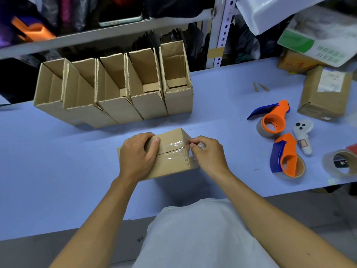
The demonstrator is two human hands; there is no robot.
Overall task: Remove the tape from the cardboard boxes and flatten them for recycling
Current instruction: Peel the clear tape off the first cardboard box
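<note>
A small closed cardboard box [170, 161] lies on the blue table [58, 151] right in front of me. Clear tape [172, 147] runs along its top seam and over the right end. My left hand [138, 154] grips the left part of the box, thumb on top. At the box's right edge my right hand [207, 153] pinches the tape end, with a crumpled bit of clear tape showing between its fingers.
Several open cardboard boxes [116, 89] stand in a row behind. To the right lie two orange and blue tape dispensers [274, 118] [287, 157], a white controller [303, 134], a tape roll [342, 163] and a sealed box [324, 93]. Metal shelving [108, 33] rises behind.
</note>
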